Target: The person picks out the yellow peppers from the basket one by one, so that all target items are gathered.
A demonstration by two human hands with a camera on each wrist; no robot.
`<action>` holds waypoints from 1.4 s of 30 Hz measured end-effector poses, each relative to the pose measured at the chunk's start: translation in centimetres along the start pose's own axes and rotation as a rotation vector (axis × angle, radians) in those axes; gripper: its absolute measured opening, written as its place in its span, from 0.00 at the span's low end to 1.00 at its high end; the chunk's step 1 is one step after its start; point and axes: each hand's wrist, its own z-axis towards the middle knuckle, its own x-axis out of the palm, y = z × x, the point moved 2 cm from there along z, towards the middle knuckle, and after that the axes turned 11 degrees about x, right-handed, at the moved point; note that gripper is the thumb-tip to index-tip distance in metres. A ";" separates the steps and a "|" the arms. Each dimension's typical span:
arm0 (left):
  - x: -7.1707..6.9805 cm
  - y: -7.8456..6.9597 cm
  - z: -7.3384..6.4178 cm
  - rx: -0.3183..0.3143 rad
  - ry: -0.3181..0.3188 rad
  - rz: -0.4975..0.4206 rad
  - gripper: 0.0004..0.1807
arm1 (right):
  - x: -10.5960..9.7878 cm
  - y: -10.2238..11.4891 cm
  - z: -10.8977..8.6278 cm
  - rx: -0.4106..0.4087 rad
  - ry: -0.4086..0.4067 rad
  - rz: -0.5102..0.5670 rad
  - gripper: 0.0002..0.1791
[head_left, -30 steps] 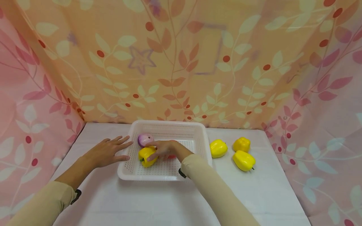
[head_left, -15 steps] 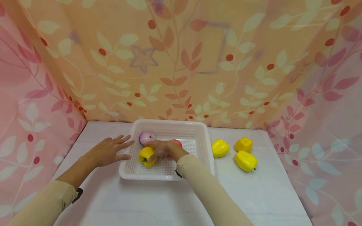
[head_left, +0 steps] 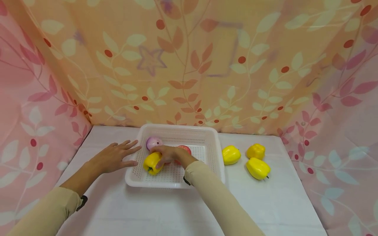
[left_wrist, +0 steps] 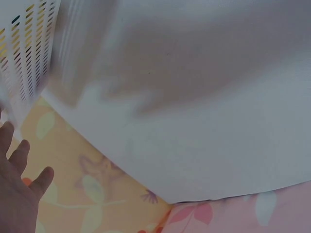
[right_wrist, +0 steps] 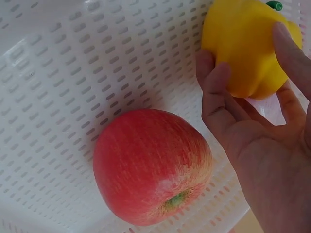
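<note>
In the head view a white perforated plastic basket (head_left: 174, 185) stands on a white-covered table. Inside it my right hand (head_left: 169, 154) holds a yellow bell pepper (head_left: 152, 163), thumb on one side and fingers curled round the other. The right wrist view shows this grip on the pepper (right_wrist: 248, 43), its green stem pointing away from the palm. Beside that hand lies a red apple (right_wrist: 153, 165), partly covered by the wrist in the head view. A purple onion (head_left: 153, 143) sits behind the pepper. My left hand (head_left: 116, 157) is spread at the basket's left rim, holding nothing.
Right of the basket, three more yellow bell peppers lie on the table: one pepper (head_left: 231, 155) close to the basket wall, a rear pepper (head_left: 255, 151) and a front pepper (head_left: 258, 168). Patterned cloth (head_left: 189, 65) hangs behind the table and along both sides.
The held pepper has turned and shifted slightly left within the basket, with the right hand on it. More of the apple shows now. My left hand stays at the rim.
</note>
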 end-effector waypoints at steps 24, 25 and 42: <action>-0.3 -0.2 0.1 -0.002 0.009 0.008 0.44 | -3.4 -0.4 -4.2 -0.160 -0.057 -0.014 0.34; -0.3 -0.2 0.1 0.000 0.008 0.010 0.43 | -3.6 -0.5 -4.5 -0.169 -0.055 -0.017 0.34; 0.1 -0.1 -0.1 0.021 -0.025 0.029 0.41 | -7.7 -5.3 -12.7 -0.280 -0.101 -0.023 0.35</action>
